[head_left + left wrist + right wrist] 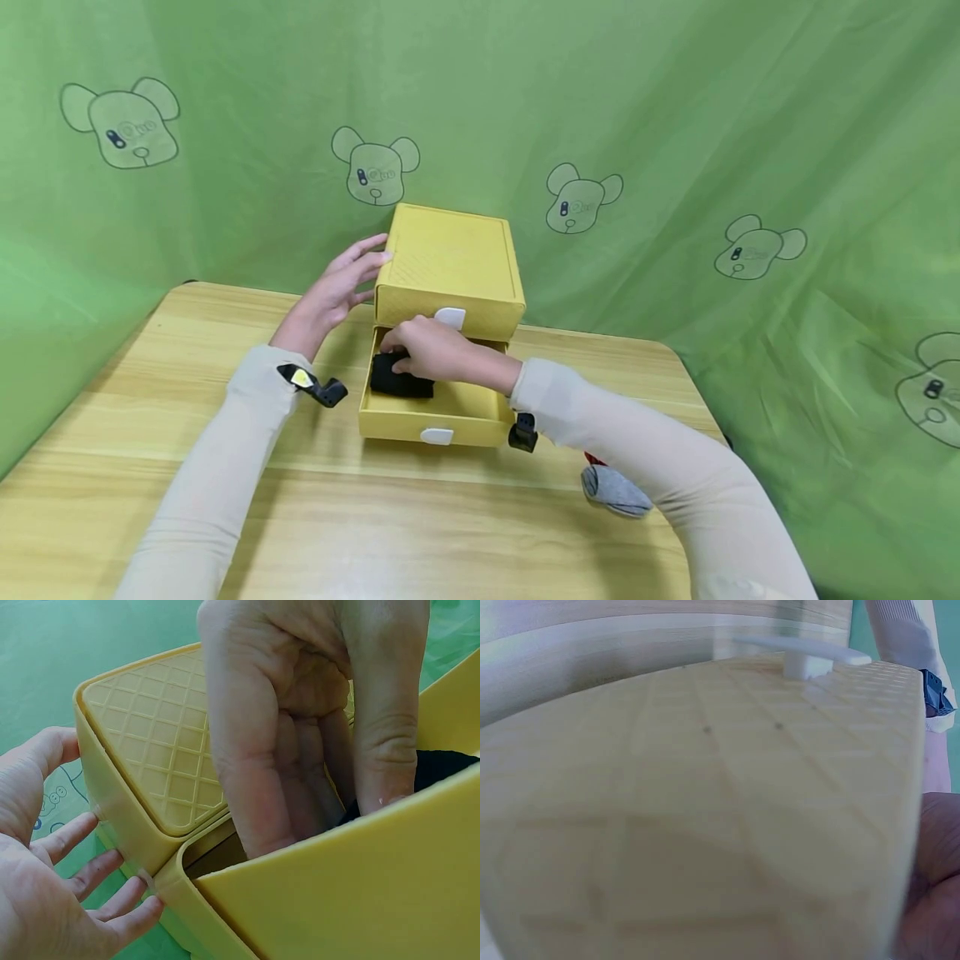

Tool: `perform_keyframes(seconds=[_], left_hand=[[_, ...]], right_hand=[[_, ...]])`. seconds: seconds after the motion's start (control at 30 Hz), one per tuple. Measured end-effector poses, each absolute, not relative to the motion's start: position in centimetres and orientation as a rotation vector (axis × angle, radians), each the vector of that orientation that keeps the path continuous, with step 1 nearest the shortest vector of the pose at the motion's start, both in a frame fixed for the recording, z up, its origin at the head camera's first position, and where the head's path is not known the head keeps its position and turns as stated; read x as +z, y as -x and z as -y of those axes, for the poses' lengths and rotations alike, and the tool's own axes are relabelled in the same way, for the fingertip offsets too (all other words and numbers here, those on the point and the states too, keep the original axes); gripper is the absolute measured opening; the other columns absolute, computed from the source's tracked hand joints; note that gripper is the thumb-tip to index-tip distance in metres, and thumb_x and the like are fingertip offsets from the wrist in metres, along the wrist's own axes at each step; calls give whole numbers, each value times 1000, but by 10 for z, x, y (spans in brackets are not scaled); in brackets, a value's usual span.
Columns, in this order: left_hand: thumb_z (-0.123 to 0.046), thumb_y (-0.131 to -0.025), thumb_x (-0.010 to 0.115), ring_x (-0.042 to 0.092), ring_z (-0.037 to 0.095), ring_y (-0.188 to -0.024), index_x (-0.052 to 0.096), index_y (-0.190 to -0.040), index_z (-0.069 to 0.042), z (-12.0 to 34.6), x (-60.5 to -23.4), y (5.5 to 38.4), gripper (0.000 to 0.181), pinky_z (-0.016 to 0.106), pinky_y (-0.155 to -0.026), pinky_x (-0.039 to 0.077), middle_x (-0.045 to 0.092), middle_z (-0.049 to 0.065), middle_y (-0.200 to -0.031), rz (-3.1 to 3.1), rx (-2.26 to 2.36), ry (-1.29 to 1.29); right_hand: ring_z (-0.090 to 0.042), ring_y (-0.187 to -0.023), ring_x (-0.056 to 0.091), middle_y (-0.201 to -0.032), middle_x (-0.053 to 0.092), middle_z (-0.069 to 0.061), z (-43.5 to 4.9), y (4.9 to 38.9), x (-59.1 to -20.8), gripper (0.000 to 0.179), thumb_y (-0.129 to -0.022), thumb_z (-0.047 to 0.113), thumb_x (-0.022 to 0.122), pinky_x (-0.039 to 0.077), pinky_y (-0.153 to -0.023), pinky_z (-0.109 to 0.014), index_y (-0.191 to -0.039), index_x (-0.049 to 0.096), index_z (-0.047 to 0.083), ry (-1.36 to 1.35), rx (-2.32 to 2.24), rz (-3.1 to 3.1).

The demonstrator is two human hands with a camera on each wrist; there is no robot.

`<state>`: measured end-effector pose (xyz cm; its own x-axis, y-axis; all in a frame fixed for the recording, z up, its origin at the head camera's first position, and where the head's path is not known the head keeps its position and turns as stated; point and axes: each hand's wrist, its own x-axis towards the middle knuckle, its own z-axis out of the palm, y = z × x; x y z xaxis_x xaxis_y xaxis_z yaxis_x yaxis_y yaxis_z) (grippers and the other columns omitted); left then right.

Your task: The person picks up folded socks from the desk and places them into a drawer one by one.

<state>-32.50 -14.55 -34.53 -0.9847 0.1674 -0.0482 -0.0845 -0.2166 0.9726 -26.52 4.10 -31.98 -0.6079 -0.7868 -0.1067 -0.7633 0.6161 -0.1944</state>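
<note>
Cloth bundle [403, 383] black, compact, matte; right grip [435, 348] pinching it, left grip [337, 287] relaxed.

Behind the yellow drawer box [453, 254], bear heads [375, 167] on the green cloth [480, 100] carry small letters [139, 129], too unclear to read.

The yellow, boxy plastic drawer unit [453, 254] had a raised lattice texture; its flat white plastic handle [437, 436] looked smooth. The black cloth bundle [403, 382] and rolled grey cloth [617, 492] looked matt, the pale wood-grained bench [345, 533] faintly glossy.
</note>
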Motion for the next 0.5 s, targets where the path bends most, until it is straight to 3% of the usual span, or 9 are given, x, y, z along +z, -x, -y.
perform_keyframes(seconds=[0.5], left_hand=[[-32,-101,60,35,28,-151,32,-160,-28,145,-344,325,66,50,-125,27,39,11,-163,-1861,2318,-102]], right_hand=[[-16,-96,70,-108,77,-7,-47,263,-310,25,-94,10,73,58,-84,-29,-118,74,5,1371,-231,-2668]])
